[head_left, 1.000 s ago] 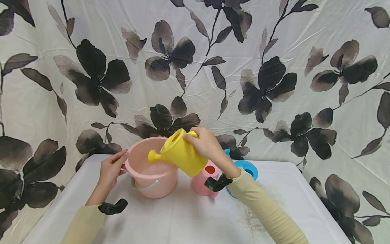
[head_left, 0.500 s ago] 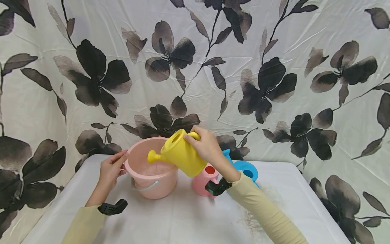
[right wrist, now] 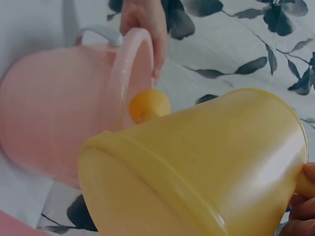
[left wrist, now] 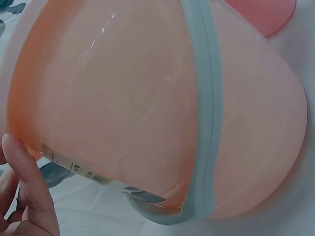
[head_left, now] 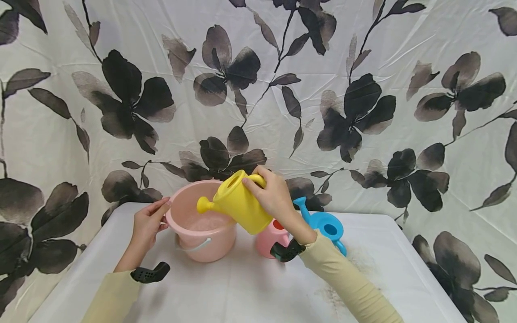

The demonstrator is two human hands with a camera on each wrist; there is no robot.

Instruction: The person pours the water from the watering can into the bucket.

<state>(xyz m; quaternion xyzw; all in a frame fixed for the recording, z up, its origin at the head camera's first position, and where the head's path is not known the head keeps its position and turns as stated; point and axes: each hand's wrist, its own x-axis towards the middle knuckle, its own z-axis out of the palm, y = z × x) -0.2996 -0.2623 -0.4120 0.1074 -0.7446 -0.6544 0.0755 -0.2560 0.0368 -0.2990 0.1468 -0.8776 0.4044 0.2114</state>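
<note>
My right hand [head_left: 273, 192] grips the handle of a yellow watering can [head_left: 247, 208], which is held off the table and tilted left. Its round spout head [right wrist: 150, 104] hangs over the mouth of a pink bucket [head_left: 208, 250]. Water with a speckled surface shows inside the bucket, which stands upright. At the bucket's left rim, my left hand [head_left: 147, 223] pinches the edge, with the thumb [left wrist: 24, 167] on the near side in the left wrist view. A pale blue-grey bail handle [left wrist: 206, 108] hangs down the bucket's front.
A pink watering can [head_left: 265, 243] stands right of the bucket, partly behind the right wrist. Farther right is a blue watering can [head_left: 317, 220], partly covered by the sleeve. Brownish smudges [head_left: 333, 298] mark the white table [head_left: 242, 291]; a floral curtain [head_left: 282, 116] hangs behind.
The right forearm has shifted slightly down and left, so more of the blue watering can shows. The yellow watering can and left hand stay almost where they were.
</note>
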